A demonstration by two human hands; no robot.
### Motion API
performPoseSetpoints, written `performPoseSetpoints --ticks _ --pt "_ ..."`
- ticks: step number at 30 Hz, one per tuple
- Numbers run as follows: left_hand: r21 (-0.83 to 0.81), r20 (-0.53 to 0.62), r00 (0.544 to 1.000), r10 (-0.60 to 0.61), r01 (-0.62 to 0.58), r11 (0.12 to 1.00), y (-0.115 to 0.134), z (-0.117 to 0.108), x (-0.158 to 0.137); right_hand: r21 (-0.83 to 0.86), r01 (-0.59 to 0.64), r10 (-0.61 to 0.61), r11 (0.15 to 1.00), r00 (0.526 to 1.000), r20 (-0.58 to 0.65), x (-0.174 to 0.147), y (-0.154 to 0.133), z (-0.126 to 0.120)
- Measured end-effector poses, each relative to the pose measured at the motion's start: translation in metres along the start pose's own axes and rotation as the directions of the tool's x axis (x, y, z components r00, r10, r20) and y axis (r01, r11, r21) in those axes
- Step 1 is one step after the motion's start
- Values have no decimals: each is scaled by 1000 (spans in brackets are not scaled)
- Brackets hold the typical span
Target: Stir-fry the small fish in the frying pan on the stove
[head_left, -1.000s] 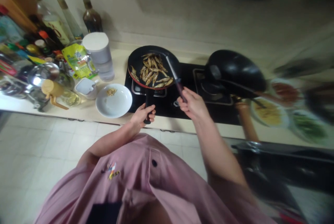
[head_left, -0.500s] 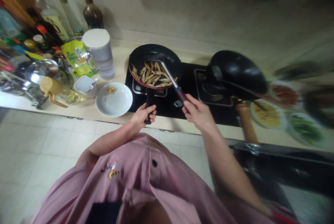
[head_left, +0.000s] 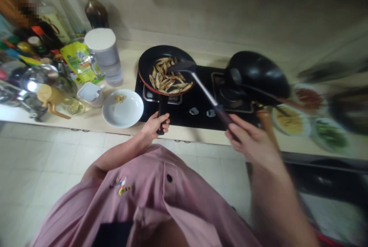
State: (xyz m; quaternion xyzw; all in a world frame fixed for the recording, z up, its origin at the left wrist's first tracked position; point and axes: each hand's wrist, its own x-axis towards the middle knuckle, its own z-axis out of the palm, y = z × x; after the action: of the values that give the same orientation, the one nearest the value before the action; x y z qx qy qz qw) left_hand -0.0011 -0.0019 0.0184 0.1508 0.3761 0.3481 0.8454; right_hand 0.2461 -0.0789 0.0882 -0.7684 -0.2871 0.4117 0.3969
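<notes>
My left hand (head_left: 155, 125) is closed around the black handle of a frying pan (head_left: 146, 57) on the left burner. Several small browned fish (head_left: 166, 78) lie in the pan, mostly toward its near side. In my right hand (head_left: 247, 135) I grip the dark handle of a spatula (head_left: 205, 89), whose shaft is bare metal. The spatula's black head reaches over the right part of the pan, above or against the fish; I cannot tell if it touches them. Left of the pan, a white plate (head_left: 123, 116) carries a little chopped pale food, perhaps garlic.
A black wok (head_left: 258, 74) stands on the right burner of the black stove (head_left: 184, 118). Beyond it are plates of yellow food (head_left: 290, 120) and chopped greens (head_left: 330, 134). A lidded clear container (head_left: 105, 59), a glass oil pot (head_left: 69, 103) and bottles (head_left: 96, 11) crowd the left.
My right hand has swung right and nearer to me, drawing the spatula head rightward across the pan. The fish have shifted within the pan. My left hand keeps its hold on the handle.
</notes>
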Motion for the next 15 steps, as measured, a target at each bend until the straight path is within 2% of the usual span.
performPoseSetpoints --ticks 3,6,9,12,15 --pt "-9 0 1000 -2 2 1000 0 0 0 15 -123 124 992 980 -154 -22 -13 -26" --pt "-6 13 1000 8 -8 1000 -1 -2 1 14 -198 196 980 953 -232 -38 -22 -44" --pt "-3 24 1000 18 -18 1000 -2 -3 3 -4 -266 258 964 939 -228 -42 -25 -53" --pt "-4 23 1000 12 -12 1000 -2 -3 3 -55 -320 305 946 933 -190 -37 -22 -50" --pt "-2 15 1000 9 -9 1000 -2 -2 2 -115 -255 244 960 964 -103 -25 -16 -36"
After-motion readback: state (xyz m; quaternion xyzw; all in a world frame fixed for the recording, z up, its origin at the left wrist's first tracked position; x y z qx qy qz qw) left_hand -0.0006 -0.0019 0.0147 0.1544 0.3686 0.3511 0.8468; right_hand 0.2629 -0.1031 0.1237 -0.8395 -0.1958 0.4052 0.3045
